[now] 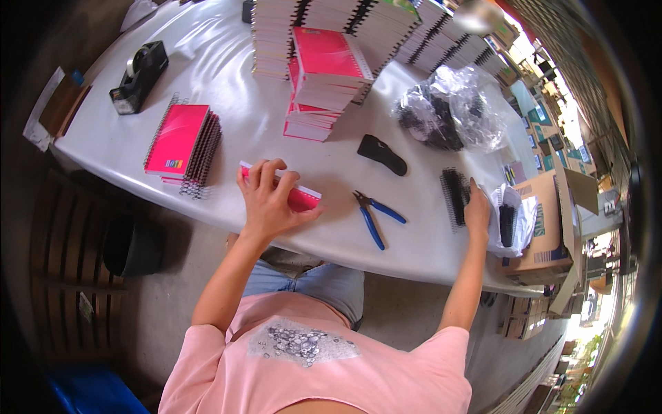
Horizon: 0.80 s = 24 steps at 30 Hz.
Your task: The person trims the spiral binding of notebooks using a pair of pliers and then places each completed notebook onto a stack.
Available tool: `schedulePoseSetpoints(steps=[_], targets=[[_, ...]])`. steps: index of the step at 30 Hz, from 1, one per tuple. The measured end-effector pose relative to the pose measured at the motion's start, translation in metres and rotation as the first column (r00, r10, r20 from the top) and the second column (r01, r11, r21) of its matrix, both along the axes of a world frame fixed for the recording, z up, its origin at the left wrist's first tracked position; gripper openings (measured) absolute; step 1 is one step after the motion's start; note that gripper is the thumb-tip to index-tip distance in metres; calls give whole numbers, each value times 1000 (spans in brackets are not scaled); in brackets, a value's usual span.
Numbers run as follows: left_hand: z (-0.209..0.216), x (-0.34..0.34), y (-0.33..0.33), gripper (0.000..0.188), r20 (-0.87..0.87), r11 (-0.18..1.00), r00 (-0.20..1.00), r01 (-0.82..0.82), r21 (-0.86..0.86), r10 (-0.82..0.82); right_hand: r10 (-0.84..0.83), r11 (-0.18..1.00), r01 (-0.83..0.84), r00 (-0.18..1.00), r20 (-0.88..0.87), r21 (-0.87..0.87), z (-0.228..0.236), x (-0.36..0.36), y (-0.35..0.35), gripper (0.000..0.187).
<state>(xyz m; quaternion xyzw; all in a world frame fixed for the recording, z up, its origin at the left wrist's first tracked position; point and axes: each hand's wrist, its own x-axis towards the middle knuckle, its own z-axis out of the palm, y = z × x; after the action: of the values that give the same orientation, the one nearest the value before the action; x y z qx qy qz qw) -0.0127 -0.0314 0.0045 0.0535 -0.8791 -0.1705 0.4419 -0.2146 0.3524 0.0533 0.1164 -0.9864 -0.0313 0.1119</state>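
My left hand [267, 201] curves over a small pink-covered notebook [304, 199] near the table's front edge, fingers and thumb gripping its sides. A row of punched holes runs along the notebook's pale edge, and no coil shows in it. To the right, my right hand [477, 207] is closed at a bunch of black spiral binding coils [452, 199], its fingertips against them; how many it grips is hidden. Between my hands lie blue-handled cutting pliers [376, 215], jaws pointing away from me. A black, elongated case-like object [383, 154] rests beyond them.
Coil-bound pink notebooks [178, 140] are stacked at left, near a black tape dispenser [140, 76]. Unbound pink notebooks [324, 83] form a tall pile before large spiral-bound books [272, 41]. Clear plastic bags [452, 107] holding black items and a cardboard box [545, 214] stand at right.
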Motion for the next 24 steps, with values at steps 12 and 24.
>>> schedulePoseSetpoints(steps=[12, 24], targets=[[-10, -5, 2, 47, -46, 1000, 999, -6, 16, 7, 642, 313, -222, 766, 34, -923, -8, 136, -204, 17], [-6, -2, -1, 58, -29, 998, 998, 47, -33, -48, 790, 357, -273, 599, 133, -893, -7, 126, -208, 18]])
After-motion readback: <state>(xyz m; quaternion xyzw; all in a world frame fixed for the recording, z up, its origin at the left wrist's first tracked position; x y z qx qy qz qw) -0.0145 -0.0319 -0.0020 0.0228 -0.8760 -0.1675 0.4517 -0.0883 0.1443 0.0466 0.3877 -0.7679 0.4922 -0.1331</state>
